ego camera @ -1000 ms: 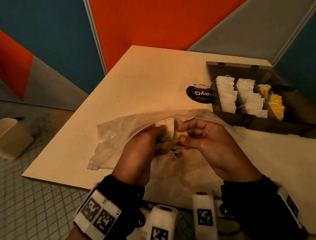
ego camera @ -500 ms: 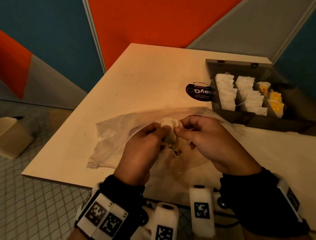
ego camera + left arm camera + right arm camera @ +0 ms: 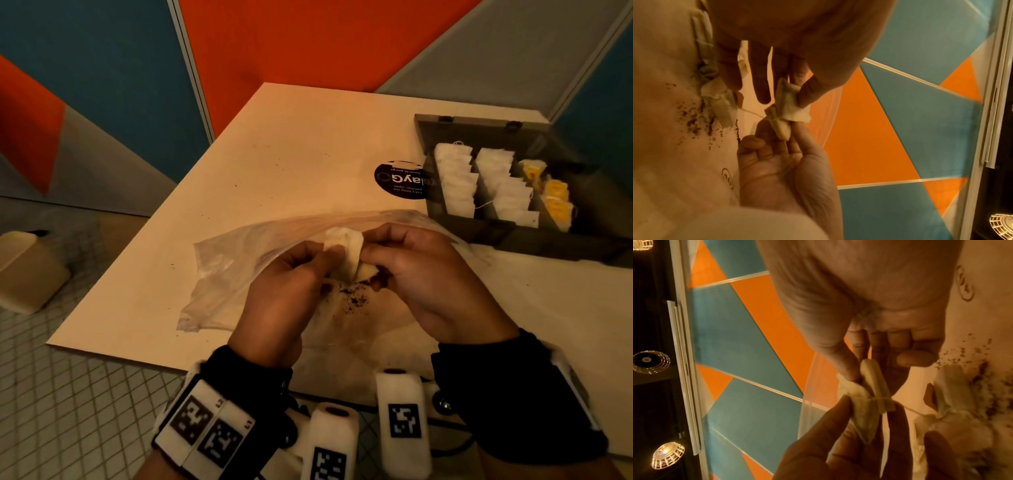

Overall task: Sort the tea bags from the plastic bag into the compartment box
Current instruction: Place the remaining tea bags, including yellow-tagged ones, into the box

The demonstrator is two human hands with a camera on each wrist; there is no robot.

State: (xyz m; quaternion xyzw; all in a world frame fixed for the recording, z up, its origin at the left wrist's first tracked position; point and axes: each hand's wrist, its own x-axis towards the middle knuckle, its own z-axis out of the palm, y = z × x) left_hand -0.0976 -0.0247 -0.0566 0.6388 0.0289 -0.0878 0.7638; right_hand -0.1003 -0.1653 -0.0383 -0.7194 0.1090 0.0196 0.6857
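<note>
Both hands hold one crumpled white tea bag (image 3: 346, 255) (image 3: 791, 112) (image 3: 869, 404) above the clear plastic bag (image 3: 236, 270). My left hand (image 3: 329, 257) (image 3: 796, 91) (image 3: 869, 420) pinches its one end between thumb and fingers. My right hand (image 3: 368, 262) (image 3: 782, 131) (image 3: 862, 374) pinches the folded other end. A string runs from it to another tea bag (image 3: 721, 100) (image 3: 953, 410) lying in the plastic bag. The grey compartment box (image 3: 479, 222) stands open at the right with white tea bags (image 3: 455, 181) in two rows and yellow ones (image 3: 555, 198) in a third.
Loose tea crumbs (image 3: 352, 301) lie in the plastic bag under the hands. A black round sticker (image 3: 400, 180) is on the table (image 3: 291, 154) left of the box. The table's near edge runs just below my wrists. A beige container (image 3: 27, 270) sits on the floor at left.
The flat tea bag has been bunched up between the two hands. My right fingers have curled in from spread to pinching it, and both hands sit slightly higher.
</note>
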